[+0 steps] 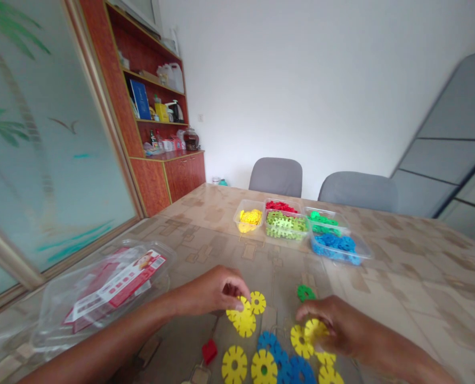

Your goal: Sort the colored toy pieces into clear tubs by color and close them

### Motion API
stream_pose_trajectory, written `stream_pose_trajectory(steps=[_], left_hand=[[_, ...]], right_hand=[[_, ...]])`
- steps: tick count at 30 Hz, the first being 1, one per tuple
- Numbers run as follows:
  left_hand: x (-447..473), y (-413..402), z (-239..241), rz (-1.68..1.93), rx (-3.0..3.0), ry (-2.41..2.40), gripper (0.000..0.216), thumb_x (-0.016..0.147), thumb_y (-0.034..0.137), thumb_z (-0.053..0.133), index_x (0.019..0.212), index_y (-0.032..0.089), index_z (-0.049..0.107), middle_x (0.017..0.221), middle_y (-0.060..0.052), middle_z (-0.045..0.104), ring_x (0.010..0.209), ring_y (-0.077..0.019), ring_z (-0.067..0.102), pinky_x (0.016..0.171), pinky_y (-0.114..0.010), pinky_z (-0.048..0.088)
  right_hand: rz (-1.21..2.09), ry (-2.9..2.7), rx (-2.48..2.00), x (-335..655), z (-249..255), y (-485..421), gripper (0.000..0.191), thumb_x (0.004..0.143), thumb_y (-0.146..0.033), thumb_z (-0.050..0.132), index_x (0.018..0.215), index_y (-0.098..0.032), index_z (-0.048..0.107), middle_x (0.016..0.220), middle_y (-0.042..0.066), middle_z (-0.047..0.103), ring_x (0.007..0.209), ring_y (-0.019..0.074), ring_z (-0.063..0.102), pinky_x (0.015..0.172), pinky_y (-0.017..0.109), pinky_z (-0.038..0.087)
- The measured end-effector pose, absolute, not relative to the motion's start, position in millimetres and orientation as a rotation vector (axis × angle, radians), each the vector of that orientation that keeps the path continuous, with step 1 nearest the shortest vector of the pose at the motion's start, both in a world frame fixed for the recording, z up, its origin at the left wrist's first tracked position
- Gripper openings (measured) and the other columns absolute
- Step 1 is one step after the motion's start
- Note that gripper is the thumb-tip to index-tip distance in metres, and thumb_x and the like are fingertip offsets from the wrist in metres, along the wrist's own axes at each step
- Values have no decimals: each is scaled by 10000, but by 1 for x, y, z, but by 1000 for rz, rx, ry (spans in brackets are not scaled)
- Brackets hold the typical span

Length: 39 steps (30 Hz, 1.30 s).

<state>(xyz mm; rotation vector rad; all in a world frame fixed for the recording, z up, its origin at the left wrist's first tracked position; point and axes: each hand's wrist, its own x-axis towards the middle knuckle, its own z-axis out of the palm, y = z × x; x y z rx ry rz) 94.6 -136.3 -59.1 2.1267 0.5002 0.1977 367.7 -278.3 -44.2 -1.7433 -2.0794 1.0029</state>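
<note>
My left hand (215, 290) pinches a yellow notched building disc (243, 306) between thumb and fingertip. Under that piece lies another yellow disc (245, 326), partly covered; I cannot tell whether the two are joined. A loose yellow disc (258, 302) rests just beyond. Curled around a yellow disc (314, 329) is my right hand (333, 322), over more yellow discs (301, 342). A green disc (305, 292) lies beyond its fingers. Blue discs (283, 365) are heaped between my hands, with two yellow discs (234, 365) to their left. A red piece (209, 351) sits near my left forearm.
Clear tubs hold sorted pieces farther back: yellow (249, 218), red (281, 207), light green (287, 225), green (324, 222) and blue (335, 248). Clear plastic packaging (113, 288) with a red label lies left. Two grey chairs (276, 176) stand behind the patterned tabletop (209, 234).
</note>
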Motion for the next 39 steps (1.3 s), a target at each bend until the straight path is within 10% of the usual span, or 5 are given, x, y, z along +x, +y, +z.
stream_pose_trajectory(steps=[7,19,27,39], left_hand=[[92,-142,-63,79,2418,469,377,711,419,730,1022,214,675,869,-9,565,756,-148,531,624,-198,360],[98,-140,-72,221,2009,617,267,648,270,738,876,155,660,735,35,588,681,-126,503,584,-189,343],[119,-155,-84,298,1599,408,465,632,280,766,1032,141,575,824,-2,596,683,-117,515,618,-208,379],[123,-156,-97,415,1757,531,265,731,306,687,917,121,650,749,5,586,641,-115,473,588,-205,349]], right_hand=[[992,-2034,-1776,353,-46,-284,428,591,-31,587,968,-233,603,1041,29,623,971,222,554,845,320,420],[962,-1878,-1579,348,-69,-261,230,606,-144,642,676,-206,432,586,-89,380,543,78,327,483,196,233],[1209,-1534,-1378,314,-75,-250,371,775,-570,566,842,-218,469,533,-91,439,407,75,385,387,178,297],[1114,-1644,-1484,301,-84,-255,595,897,-626,274,1276,-215,476,679,0,585,597,178,568,602,298,457]])
